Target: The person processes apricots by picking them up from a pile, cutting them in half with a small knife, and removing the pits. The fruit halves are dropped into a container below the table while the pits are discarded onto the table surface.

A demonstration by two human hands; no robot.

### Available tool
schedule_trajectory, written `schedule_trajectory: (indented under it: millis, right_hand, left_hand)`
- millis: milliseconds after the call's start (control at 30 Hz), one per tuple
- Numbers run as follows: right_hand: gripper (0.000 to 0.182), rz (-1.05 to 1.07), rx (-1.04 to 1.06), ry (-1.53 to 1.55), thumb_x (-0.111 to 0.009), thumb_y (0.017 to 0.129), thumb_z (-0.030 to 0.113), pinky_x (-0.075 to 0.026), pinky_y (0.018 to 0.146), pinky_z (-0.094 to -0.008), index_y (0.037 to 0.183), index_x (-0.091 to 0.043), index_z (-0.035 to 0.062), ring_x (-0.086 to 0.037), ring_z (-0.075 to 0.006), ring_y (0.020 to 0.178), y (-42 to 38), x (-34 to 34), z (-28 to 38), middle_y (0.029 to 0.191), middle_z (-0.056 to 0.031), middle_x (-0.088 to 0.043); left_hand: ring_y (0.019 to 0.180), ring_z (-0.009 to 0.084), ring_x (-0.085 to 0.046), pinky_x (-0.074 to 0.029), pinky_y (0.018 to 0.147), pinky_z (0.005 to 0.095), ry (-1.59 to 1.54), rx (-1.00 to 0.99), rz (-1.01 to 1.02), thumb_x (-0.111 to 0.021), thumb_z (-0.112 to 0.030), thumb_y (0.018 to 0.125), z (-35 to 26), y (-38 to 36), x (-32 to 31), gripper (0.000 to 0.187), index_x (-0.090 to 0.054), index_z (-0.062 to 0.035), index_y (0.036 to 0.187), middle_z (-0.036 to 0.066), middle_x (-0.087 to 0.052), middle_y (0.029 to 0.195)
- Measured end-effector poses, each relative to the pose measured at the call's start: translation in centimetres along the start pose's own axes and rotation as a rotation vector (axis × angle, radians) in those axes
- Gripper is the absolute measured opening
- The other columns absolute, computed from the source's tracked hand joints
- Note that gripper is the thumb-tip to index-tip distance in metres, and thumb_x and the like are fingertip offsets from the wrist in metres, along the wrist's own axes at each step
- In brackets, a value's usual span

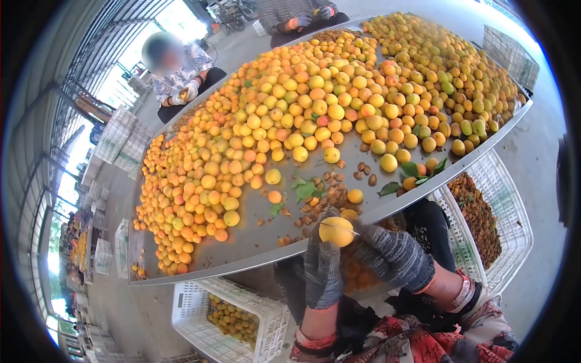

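At five o'clock in the view, over the near edge of the desk [209,249], an apricot [336,233] is pinched in the gloved left hand [322,272]. The right hand [396,257] curls against its three-o'clock side; a thin line [340,227] crosses the apricot, too fine to tell as blade or cut, so whether those fingers grip anything is unclear. The step looks like splitting the apricot; the next move would call for a steady hold, fingertips clear of any blade. At seven o'clock, a white crate [275,317] below the desk holds whole yellow fruit [233,320]. Towards four o'clock, another crate [511,245] holds many brown pieces [475,215], probably stones.
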State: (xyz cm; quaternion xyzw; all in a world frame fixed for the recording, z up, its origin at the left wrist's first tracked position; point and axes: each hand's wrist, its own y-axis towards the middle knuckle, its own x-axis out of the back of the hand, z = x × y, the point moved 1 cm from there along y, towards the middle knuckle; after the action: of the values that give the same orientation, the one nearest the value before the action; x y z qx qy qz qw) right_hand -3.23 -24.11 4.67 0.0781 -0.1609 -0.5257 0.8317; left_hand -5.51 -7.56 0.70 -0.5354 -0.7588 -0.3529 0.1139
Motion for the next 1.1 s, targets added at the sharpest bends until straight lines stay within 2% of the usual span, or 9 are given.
schedule_trajectory:
  millis: [67,133,367,400,433,500,733,933,1100]
  right_hand:
    - [0.040,0.054,-0.055,0.021,-0.054,0.080,-0.001,-0.045,0.086,-0.0330,0.119,-0.045,-0.0026,-0.054,-0.0288,0.103,0.3,1.0,0.4,0.109,-0.0162,-0.055]
    - [0.040,0.112,-0.113,0.046,-0.053,0.081,0.000,-0.045,0.086,-0.0325,0.120,-0.044,-0.0027,-0.053,-0.0288,0.104,0.7,1.7,1.0,0.110,-0.0161,-0.054]
    - [0.036,-0.137,0.362,-0.369,-0.056,0.074,0.001,-0.049,0.069,-0.0365,0.110,-0.052,-0.0013,-0.059,-0.0305,0.083,0.7,-1.3,-0.5,0.112,-0.0212,-0.050]
    - [0.038,-0.093,0.349,-0.424,-0.055,0.075,0.000,-0.049,0.070,-0.0355,0.113,-0.051,0.0001,-0.059,-0.0299,0.084,0.6,-1.1,-0.7,0.111,-0.0198,-0.052]
    - [0.040,-0.056,0.321,-0.480,-0.055,0.076,-0.002,-0.049,0.071,-0.0344,0.116,-0.049,0.0016,-0.059,-0.0294,0.084,0.3,-0.7,-0.6,0.109,-0.0184,-0.054]
    - [0.037,-0.096,0.044,-0.140,-0.053,0.079,-0.002,-0.048,0.073,-0.0328,0.115,-0.049,0.0025,-0.060,-0.0277,0.084,0.4,0.0,0.1,0.100,-0.0162,-0.058]
    - [0.036,0.135,-0.041,-0.201,-0.055,0.078,0.002,-0.046,0.078,-0.0340,0.113,-0.049,-0.0027,-0.057,-0.0295,0.091,0.7,2.5,-0.2,0.103,-0.0161,-0.057]
    - [0.033,0.000,0.151,-0.472,-0.054,0.080,0.001,-0.046,0.075,-0.0337,0.112,-0.048,-0.0031,-0.058,-0.0259,0.088,1.4,-1.4,0.5,0.100,-0.0156,-0.058]
    - [0.036,-0.089,0.083,-0.242,-0.058,0.079,0.000,-0.048,0.072,-0.0328,0.113,-0.048,-0.0014,-0.060,-0.0267,0.087,0.5,1.0,-1.1,0.094,-0.0165,-0.060]
  left_hand:
    - [0.095,0.0185,-0.051,-0.043,0.081,0.0295,0.327,-0.115,0.053,-0.049,-0.021,0.088,-1.0,0.8,0.4,0.036,-0.046,0.0012,0.116,0.008,-0.054,0.104]
    - [0.093,0.0157,-0.051,-0.043,0.079,0.0281,-0.882,0.317,0.114,-0.049,-0.020,0.088,-3.6,2.4,0.8,0.032,-0.049,0.0013,0.112,0.008,-0.055,0.102]
    - [0.085,0.0167,-0.049,-0.040,0.078,0.0320,-0.563,0.209,-0.264,-0.046,-0.033,0.090,-4.5,0.3,-3.1,0.036,-0.049,-0.0015,0.107,0.009,-0.053,0.099]
    - [0.089,0.0172,-0.048,-0.040,0.080,0.0330,-1.047,0.477,-0.258,-0.047,-0.029,0.090,-6.0,1.2,-2.6,0.034,-0.048,-0.0008,0.108,0.010,-0.052,0.100]
    - [0.094,0.0151,-0.046,-0.040,0.082,0.0315,-0.157,0.104,-0.225,-0.047,-0.025,0.090,-1.5,-0.6,-4.3,0.031,-0.048,-0.0007,0.109,0.008,-0.051,0.103]
    - [0.102,0.0135,-0.047,-0.038,0.088,0.0265,-0.906,0.381,0.040,-0.048,-0.020,0.090,-4.8,2.1,-1.4,0.036,-0.042,0.0015,0.119,0.008,-0.051,0.111]
    - [0.097,0.0111,-0.050,-0.040,0.084,0.0242,-0.922,0.281,0.291,-0.058,-0.012,0.085,-3.4,3.0,0.6,0.037,-0.045,0.0013,0.117,0.007,-0.054,0.108]
    - [0.093,0.0163,-0.051,-0.042,0.081,0.0287,-0.722,0.312,-0.273,-0.045,-0.026,0.092,-4.6,1.4,-3.1,0.036,-0.047,0.0023,0.113,0.009,-0.056,0.102]
    - [0.095,0.0154,-0.051,-0.041,0.083,0.0283,-0.733,0.443,0.034,-0.050,-0.025,0.090,-4.1,2.3,-0.5,0.036,-0.048,0.0024,0.114,0.009,-0.056,0.106]
